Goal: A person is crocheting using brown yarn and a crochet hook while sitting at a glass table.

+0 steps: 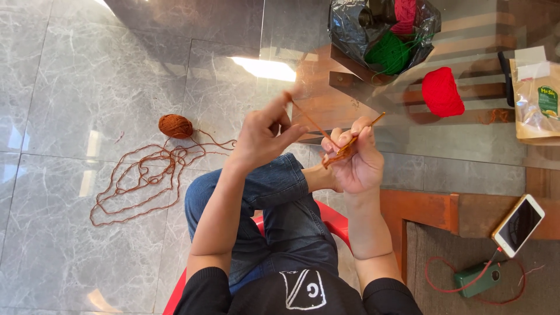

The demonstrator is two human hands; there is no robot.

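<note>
Yarn (308, 118) stretches taut (raised left hand (265, 137)) to right hand (356, 160).

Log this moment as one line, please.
left hand: tensions rust-brown yarn strand | right hand: holds orange crochet hook | rust-brown yarn ball: on floor

At the tabletop's right edge we see a tan paper pouch (535, 102) with a green label (548, 100) and a white top. Near the front edge lies a white phone (518, 225), its screen dark.
</note>
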